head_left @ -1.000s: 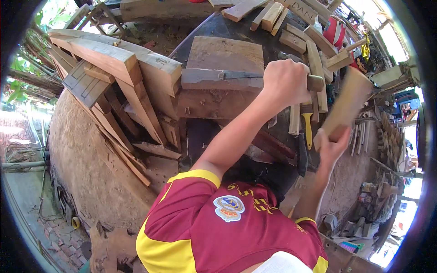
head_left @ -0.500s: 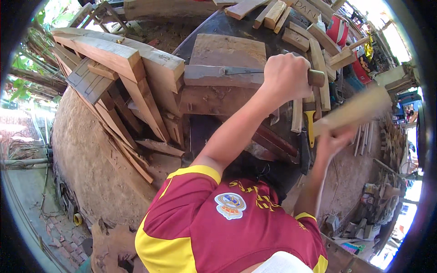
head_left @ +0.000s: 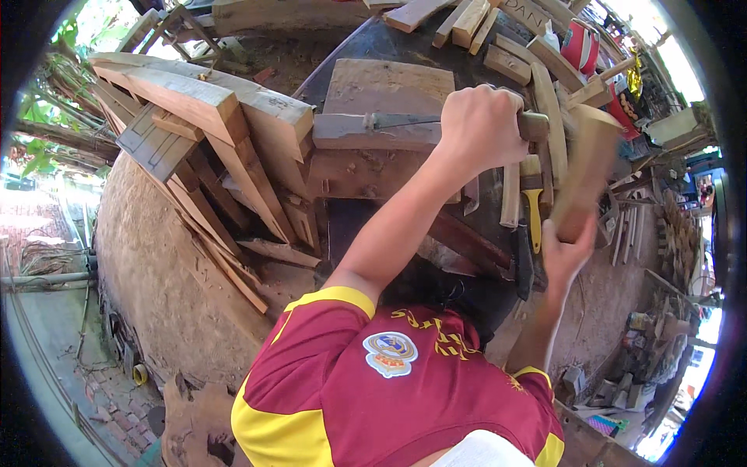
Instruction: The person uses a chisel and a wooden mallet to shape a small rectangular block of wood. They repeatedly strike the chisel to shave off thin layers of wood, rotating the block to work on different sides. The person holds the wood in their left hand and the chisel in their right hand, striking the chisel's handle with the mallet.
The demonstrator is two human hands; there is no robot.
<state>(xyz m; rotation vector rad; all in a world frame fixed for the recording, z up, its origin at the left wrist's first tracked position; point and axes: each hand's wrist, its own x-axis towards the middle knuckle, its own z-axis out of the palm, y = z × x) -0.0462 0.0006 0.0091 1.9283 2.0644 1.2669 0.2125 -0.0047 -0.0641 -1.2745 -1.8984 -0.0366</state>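
My left hand (head_left: 481, 131) is closed around a chisel; its wooden handle end (head_left: 534, 127) sticks out to the right of my fist. The thin dark chisel blade (head_left: 408, 121) lies low along a narrow grey wood strip (head_left: 334, 132), with pale bits at its tip. My right hand (head_left: 568, 247) grips the lower end of a wooden mallet (head_left: 587, 167), blurred by motion. The mallet's upper part stands tilted to the right of the chisel handle, apart from it. Behind the strip lies a brown wood block (head_left: 389, 82).
Thick timber beams (head_left: 194, 101) lean at the left. A yellow-handled brush (head_left: 532, 204) lies between my hands on the dark bench, beside pale sticks (head_left: 509, 198). Several wood offcuts (head_left: 468, 27) lie at the back; a red container (head_left: 580, 47) stands at the far right.
The mallet has swung from a slant toward the right to a steeper position nearer the chisel handle. My left hand and the chisel have shifted slightly left.
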